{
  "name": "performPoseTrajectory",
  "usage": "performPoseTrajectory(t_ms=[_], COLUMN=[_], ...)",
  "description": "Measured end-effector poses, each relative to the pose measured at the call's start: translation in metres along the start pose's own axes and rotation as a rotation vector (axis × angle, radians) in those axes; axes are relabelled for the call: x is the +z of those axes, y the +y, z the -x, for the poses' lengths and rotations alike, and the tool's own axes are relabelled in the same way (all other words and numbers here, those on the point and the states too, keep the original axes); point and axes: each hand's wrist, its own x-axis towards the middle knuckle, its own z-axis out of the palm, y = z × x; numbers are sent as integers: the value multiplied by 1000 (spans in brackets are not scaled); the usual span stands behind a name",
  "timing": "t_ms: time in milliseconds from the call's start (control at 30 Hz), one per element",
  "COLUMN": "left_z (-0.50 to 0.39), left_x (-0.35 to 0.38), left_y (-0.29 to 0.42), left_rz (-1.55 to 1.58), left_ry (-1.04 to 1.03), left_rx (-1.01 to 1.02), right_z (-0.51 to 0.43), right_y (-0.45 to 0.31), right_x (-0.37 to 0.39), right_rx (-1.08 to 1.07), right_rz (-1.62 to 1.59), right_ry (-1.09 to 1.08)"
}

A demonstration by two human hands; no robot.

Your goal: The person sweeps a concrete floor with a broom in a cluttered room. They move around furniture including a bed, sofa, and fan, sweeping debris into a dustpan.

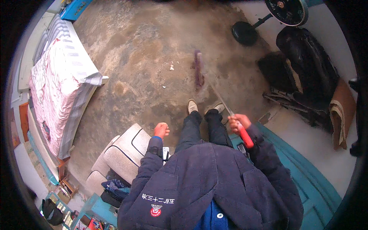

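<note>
My right hand (pixel 239 123) is closed around the handle of a broom, just above its red grip (pixel 245 136). The thin pale shaft (pixel 222 99) slants down and forward past my right shoe, and blur hides part of its lower end. On the concrete floor (pixel 138 72) ahead of my feet is the purple broom head (pixel 198 69), also blurred. Small white scraps (pixel 172 67) and crumbs lie to its left, with another white bit (pixel 164 86) closer to me. My left hand (pixel 162 130) hangs by the beige sofa (pixel 123 153), fingers curled, with nothing visible in it.
A bed (pixel 54 86) with pink and striped covers stands left. At right are a round-based black stand (pixel 244 33), a large black bag (pixel 307 60) and a rolled brown sheet (pixel 342 112). A teal panel (pixel 304 178) lies beside my right arm.
</note>
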Motion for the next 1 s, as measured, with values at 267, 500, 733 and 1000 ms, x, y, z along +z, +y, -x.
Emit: performPoseTrajectory(t_ms=[267, 500, 733, 1000], left_z=[8, 14, 8, -22], left_x=[-10, -26, -7, 25], left_y=[-31, -55, -26, 28], left_rz=[61, 94, 128, 6], left_ry=[48, 56, 61, 7], left_rx=[-107, -222, -159, -92], right_z=[-59, -166, -66, 62], right_y=[14, 32, 12, -19], right_x=[-36, 7, 24, -66], right_rx=[-166, -254, 7, -188], right_rz=[462, 1199, 351, -13], right_ry=[497, 161, 194, 196])
